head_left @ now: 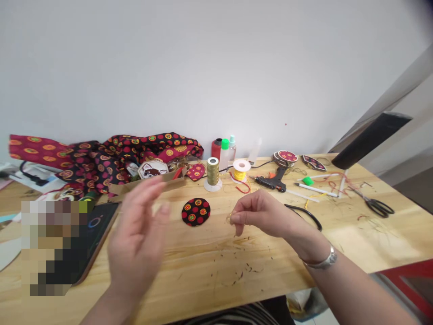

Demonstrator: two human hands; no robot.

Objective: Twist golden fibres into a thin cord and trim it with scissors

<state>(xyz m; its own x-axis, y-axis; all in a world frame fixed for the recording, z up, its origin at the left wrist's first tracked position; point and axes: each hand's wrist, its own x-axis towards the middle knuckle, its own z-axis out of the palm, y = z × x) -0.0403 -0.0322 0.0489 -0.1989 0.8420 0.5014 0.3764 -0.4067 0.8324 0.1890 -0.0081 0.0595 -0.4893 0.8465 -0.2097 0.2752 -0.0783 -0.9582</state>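
My left hand (137, 239) is raised over the table's left half, a little blurred. Its thumb stands apart from the fingers, and nothing shows between them. To the right, my right hand (259, 214) pinches a thin gold thread (229, 219) between thumb and fingertips. A round black fabric patch (195, 212) with red and orange motifs lies on the table between my hands. Behind it stand a spool of olive-gold thread (213, 172) and a white spool of yellow cord (240, 171).
Patterned fabric (111, 158) is heaped at the back left. A phone (98, 234) lies at left. A glue gun (273, 180), small bottles (224, 153) and black-handled scissors (380, 207) are farther back and right. Dark scraps litter the wooden table (189, 271).
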